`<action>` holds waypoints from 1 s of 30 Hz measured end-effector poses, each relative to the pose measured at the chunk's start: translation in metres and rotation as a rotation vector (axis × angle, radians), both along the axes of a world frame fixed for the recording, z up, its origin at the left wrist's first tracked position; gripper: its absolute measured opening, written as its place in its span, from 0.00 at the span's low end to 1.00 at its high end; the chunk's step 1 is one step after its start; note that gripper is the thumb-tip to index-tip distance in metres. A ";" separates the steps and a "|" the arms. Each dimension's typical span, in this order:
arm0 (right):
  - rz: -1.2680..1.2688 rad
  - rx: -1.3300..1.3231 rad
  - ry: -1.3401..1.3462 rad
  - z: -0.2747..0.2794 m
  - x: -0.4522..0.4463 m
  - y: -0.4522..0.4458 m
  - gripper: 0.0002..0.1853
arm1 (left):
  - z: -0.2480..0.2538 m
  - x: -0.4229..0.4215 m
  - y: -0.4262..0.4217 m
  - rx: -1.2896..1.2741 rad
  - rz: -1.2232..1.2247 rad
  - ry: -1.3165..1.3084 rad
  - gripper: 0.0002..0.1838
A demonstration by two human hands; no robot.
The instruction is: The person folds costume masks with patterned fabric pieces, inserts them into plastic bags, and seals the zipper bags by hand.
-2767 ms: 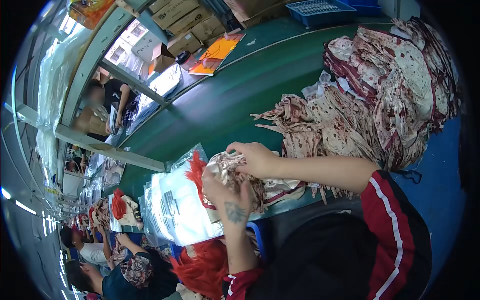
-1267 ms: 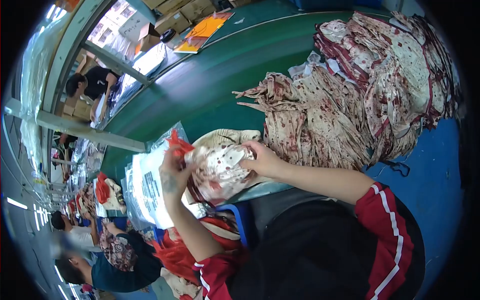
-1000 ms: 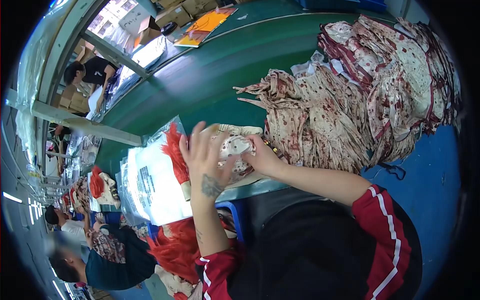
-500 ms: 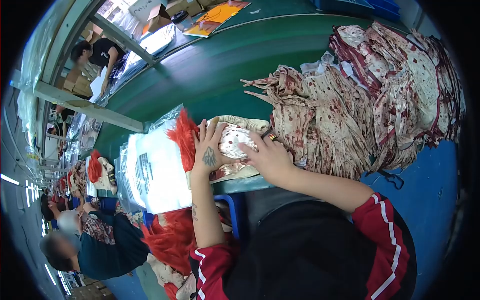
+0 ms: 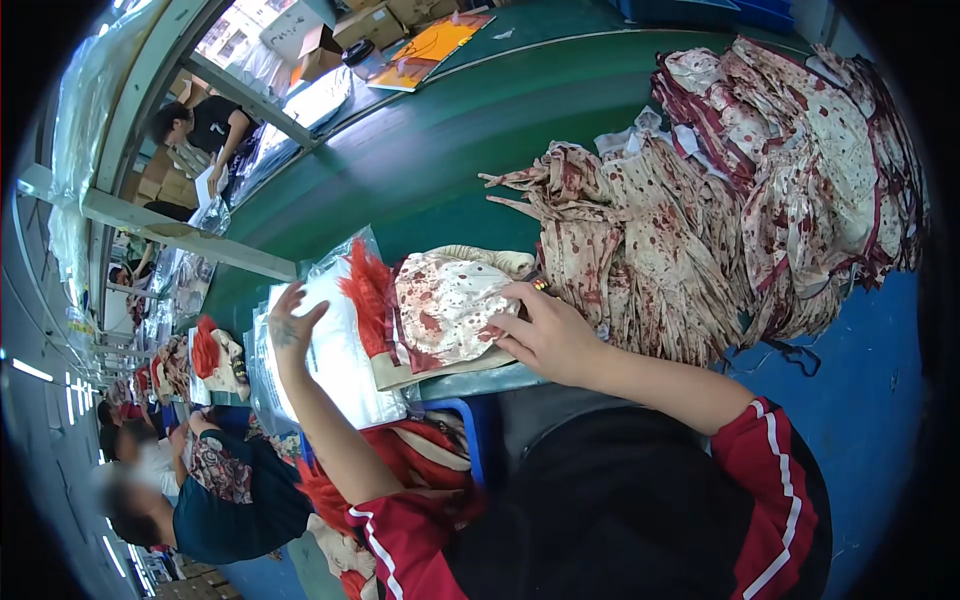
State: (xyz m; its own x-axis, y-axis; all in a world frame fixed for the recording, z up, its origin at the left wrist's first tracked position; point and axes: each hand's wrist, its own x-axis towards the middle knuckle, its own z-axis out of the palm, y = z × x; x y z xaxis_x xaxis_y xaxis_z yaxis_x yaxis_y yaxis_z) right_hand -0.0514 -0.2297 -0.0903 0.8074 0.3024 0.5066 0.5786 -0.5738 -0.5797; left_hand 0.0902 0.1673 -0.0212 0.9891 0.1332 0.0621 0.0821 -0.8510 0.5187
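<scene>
- The folded spotted cloth (image 5: 450, 305) lies on a pale rubbery-looking piece with red hair (image 5: 368, 295), hiding much of it, just beside the plastic-bagged stack (image 5: 335, 350).
- The left hand (image 5: 292, 330) is raised over the stack, fingers parted and curved, apart from the cloth; the right hand (image 5: 550, 335) touches the cloth's edge and covers part of it. Whether it pinches the cloth, I cannot tell.
- Near the right hand, a spotted pile (image 5: 650, 230) meets a taller heap (image 5: 820, 160).
- A blue bin (image 5: 478, 440) holding more red hair sits below the table edge, between the work and the person's body.
- The green table (image 5: 400, 180) runs past a pale metal frame (image 5: 190, 240); across it are an orange sheet (image 5: 435, 45), a dark-lidded cup (image 5: 362, 58) and cardboard boxes (image 5: 370, 27).
- Co-workers stand farther along, above a blue floor (image 5: 840, 350).
- The cloth looks thin and creased, off-white with dark red blotches; the pile hangs in ragged strips, the hair is shaggy, the plastic glossy.
</scene>
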 end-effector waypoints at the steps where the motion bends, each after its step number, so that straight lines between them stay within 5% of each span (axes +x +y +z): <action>1: 0.016 0.013 -0.013 0.001 -0.002 -0.003 0.16 | -0.020 0.004 0.030 0.005 0.000 -0.002 0.40; 4: 0.045 0.043 -0.046 0.007 -0.007 -0.013 0.13 | -0.073 -0.014 0.081 -0.259 0.005 0.086 0.39; 6: -0.006 0.050 -0.135 0.013 -0.008 -0.020 0.10 | -0.093 -0.035 0.070 0.504 -0.136 -0.059 0.37; 11: 0.050 0.104 -0.136 0.007 -0.011 -0.022 0.07 | -0.131 -0.021 0.095 0.476 -0.041 -0.047 0.33; 12: 0.055 0.102 -0.136 0.005 -0.011 -0.022 0.07 | -0.136 -0.014 0.099 0.406 0.006 -0.014 0.30; 15: 0.121 0.107 -0.109 -0.004 -0.016 -0.018 0.06 | -0.136 -0.008 0.089 -0.384 0.241 -0.027 0.24; 17: 0.113 0.088 -0.115 -0.006 -0.021 -0.019 0.06 | -0.132 -0.011 0.080 -0.968 0.364 -0.188 0.20; 19: 0.109 0.031 -0.121 -0.006 -0.027 -0.024 0.07 | -0.107 -0.012 0.072 -1.235 0.332 -0.379 0.17; 20: 0.110 0.028 -0.124 -0.006 -0.030 -0.026 0.07 | -0.092 -0.011 0.074 -1.202 0.247 -0.481 0.16; 23: 0.010 0.074 -0.126 -0.007 -0.031 -0.033 0.05 | -0.047 -0.009 0.097 -0.120 0.003 -0.865 0.16; 26: -0.009 0.101 -0.108 -0.004 -0.032 -0.038 0.05 | 0.005 -0.021 0.094 -0.775 0.538 -0.564 0.18; 30: 0.001 0.104 -0.064 -0.010 -0.033 -0.035 0.04 | 0.022 -0.069 0.053 -0.710 0.291 -0.320 0.18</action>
State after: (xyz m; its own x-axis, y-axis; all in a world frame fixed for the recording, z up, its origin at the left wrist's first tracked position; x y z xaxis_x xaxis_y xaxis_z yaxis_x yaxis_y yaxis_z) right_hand -0.0848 -0.2643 -0.1002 0.7718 0.2467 0.5860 0.6173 -0.5118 -0.5975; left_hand 0.0209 0.2203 0.0009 0.8581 0.4943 0.1391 0.0054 -0.2797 0.9601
